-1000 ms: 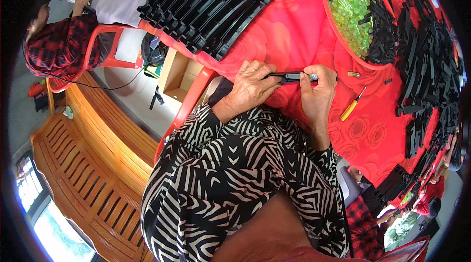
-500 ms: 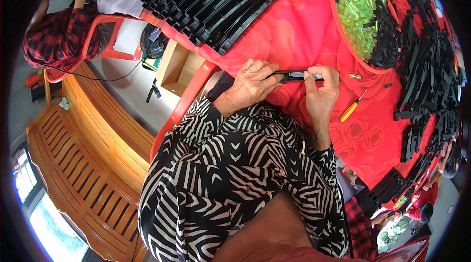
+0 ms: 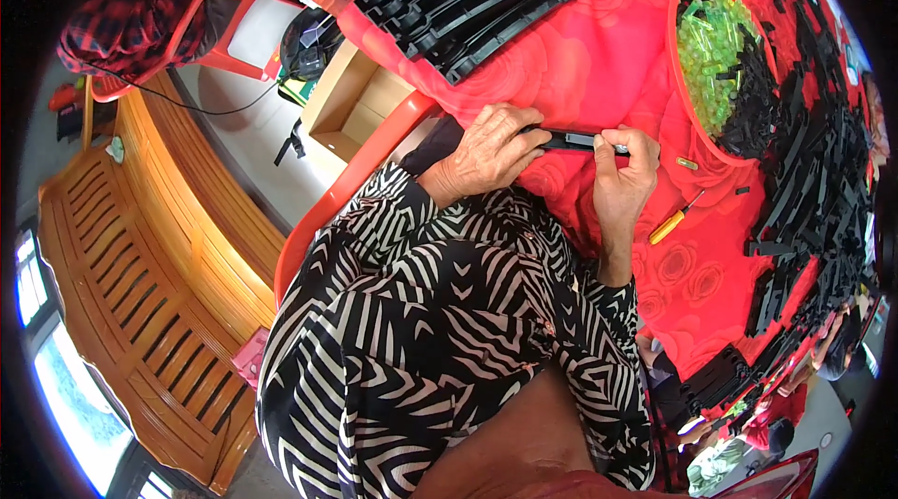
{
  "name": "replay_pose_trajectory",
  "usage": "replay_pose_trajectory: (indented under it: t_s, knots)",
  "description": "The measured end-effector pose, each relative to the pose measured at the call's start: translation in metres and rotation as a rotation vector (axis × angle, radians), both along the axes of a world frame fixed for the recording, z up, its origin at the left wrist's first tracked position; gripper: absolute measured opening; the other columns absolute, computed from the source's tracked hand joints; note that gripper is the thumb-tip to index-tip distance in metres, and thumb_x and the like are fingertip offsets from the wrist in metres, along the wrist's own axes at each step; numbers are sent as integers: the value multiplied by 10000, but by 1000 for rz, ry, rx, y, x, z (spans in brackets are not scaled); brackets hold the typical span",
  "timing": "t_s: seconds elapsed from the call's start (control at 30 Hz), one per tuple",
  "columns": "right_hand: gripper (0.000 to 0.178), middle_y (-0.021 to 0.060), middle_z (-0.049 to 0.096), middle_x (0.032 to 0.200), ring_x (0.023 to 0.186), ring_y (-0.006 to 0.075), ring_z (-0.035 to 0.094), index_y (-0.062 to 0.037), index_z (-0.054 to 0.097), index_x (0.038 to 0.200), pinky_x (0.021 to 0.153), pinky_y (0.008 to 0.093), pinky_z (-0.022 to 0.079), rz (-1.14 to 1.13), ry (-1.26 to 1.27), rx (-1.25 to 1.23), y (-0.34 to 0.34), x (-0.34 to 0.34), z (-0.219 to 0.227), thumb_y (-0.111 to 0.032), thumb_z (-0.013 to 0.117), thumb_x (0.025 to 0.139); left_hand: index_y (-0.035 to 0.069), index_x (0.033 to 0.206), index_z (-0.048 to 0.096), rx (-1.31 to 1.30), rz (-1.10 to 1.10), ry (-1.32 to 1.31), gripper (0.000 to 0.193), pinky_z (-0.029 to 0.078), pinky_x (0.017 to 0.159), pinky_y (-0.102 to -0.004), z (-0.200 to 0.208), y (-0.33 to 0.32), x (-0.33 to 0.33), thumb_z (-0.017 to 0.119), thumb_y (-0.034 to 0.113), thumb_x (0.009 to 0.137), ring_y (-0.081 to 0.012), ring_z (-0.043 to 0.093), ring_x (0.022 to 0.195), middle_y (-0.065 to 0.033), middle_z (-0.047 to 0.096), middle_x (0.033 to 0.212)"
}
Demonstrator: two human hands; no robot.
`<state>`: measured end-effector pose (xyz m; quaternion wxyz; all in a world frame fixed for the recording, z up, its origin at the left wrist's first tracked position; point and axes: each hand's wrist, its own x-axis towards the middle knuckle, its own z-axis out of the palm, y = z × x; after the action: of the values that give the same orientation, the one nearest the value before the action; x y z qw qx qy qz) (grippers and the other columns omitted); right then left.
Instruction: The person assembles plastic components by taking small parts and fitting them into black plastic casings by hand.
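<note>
Above the near edge of the red table, both hands hold a narrow black plastic bar [image 3: 572, 140] crosswise. My left hand [image 3: 491, 151] closes its fingers on the bar's left end, while the thumb and fingers of my right hand [image 3: 622, 172] pinch the right end, hiding part of it. A lighter strip shows along the bar's middle. To the right of my right hand lie a small yellowish vial [image 3: 687, 163], a screwdriver [image 3: 665, 229] with a yellow handle, and a little black piece [image 3: 743, 190].
A red-rimmed basin [image 3: 683, 78] holds green vials [image 3: 713, 50] and small black parts [image 3: 748, 101]. Loose black strips [image 3: 809, 162] heap along the right side. Black molded bars [image 3: 449, 3] lie in a row at upper left. A cardboard box [image 3: 355, 106] stands beside the red chair [image 3: 323, 209].
The view has shifted, so the table things appear farther right and the co-worker's hand at upper left is out of sight. Both my hands keep hold of the black bar.
</note>
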<state>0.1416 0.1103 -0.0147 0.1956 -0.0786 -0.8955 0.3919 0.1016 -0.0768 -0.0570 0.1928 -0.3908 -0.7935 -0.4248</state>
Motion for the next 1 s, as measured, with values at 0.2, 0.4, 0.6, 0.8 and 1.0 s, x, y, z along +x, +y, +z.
replay_pose_trajectory:
  t_s: [0.2, 0.4, 0.6, 0.8, 1.0]
  knots:
    - [91, 75, 617, 862, 880, 193, 562, -22, 610, 824, 819, 309, 437, -1, 28, -63, 2, 3, -5, 8, 683, 779, 25, 1025, 558, 15, 64, -48, 423, 430, 869, -420, -2, -1, 1, 758, 83, 657, -272, 566, 935, -111, 581, 1002]
    - [93, 87, 610, 856, 917, 213, 561, -34, 611, 832, 830, 329, 427, -92, 39, -297, 3, 4, -4, 0, 682, 783, 57, 999, 578, -22, 100, -71, 415, 351, 975, -482, -2, 1, 1, 769, 108, 634, -256, 547, 992, -76, 576, 998]
    - [88, 81, 614, 858, 856, 163, 564, 6, 602, 836, 802, 279, 449, -52, 20, -249, 4, 1, -8, 33, 671, 789, 58, 984, 589, -17, 104, -89, 402, 345, 983, -482, -4, 2, 0, 770, 115, 630, -257, 545, 1012, -74, 576, 994]
    - [94, 72, 610, 830, 836, 172, 553, -9, 611, 827, 782, 295, 446, -44, 27, -85, -2, -1, -4, 22, 685, 778, 47, 980, 588, -8, 106, -91, 389, 355, 974, -475, -3, 2, 0, 762, 110, 637, -259, 551, 1003, -79, 581, 980]
    - [107, 76, 613, 833, 857, 220, 546, -30, 601, 803, 790, 336, 429, -86, 23, -101, -1, 0, -5, 18, 683, 754, 37, 975, 582, -2, 97, -84, 386, 369, 961, -469, -1, 1, 0, 757, 102, 637, -259, 558, 984, -85, 580, 964]
